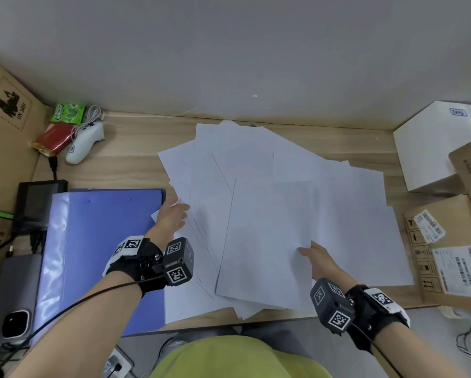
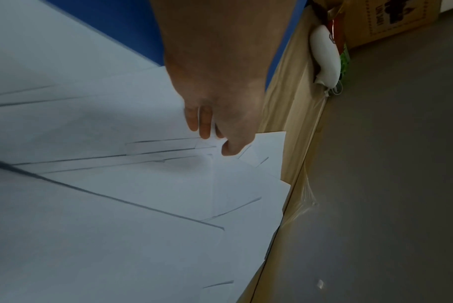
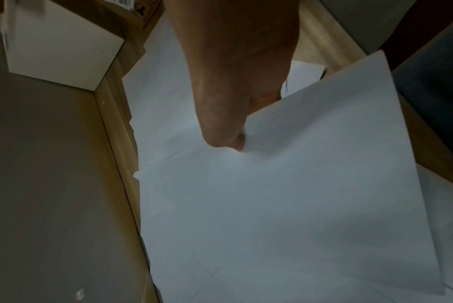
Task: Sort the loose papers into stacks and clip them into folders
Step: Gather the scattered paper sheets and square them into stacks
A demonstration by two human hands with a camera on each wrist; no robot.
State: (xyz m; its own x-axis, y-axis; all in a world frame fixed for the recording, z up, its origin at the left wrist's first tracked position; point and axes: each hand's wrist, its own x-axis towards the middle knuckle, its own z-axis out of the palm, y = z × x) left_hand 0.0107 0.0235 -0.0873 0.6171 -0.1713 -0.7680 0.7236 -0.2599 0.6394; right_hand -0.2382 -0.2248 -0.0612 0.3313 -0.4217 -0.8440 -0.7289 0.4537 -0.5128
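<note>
- A blue folder (image 1: 106,257) is laid flat at the left of the bench (image 1: 125,162), its long axis running from the near edge toward the wall; a phone (image 1: 13,320) lies to its left at the near edge.
- The left hand (image 1: 171,216) is stretched forward from a low forearm, palm down, over the left edge of the loose papers (image 1: 242,165). In the left wrist view the fingertips (image 2: 204,131) are seen touching the fanned sheets, and the thumb is bent down onto a sheet's corner; whether a sheet is pinched cannot be told.
- The loose papers are spread in an untidy fan across the middle of the bench, from the wall to the near edge, most sheets lengthwise away from the person and slightly skewed.
- One top sheet (image 1: 267,241) is tilted, its long axis leaning right toward the wall.
- The right hand (image 1: 319,260) is brought in from the near right, and this sheet's right edge is pinched between thumb and fingers.
- Cardboard boxes (image 1: 452,252) and a white box (image 1: 425,148) are stacked at the right end of the bench.
</note>
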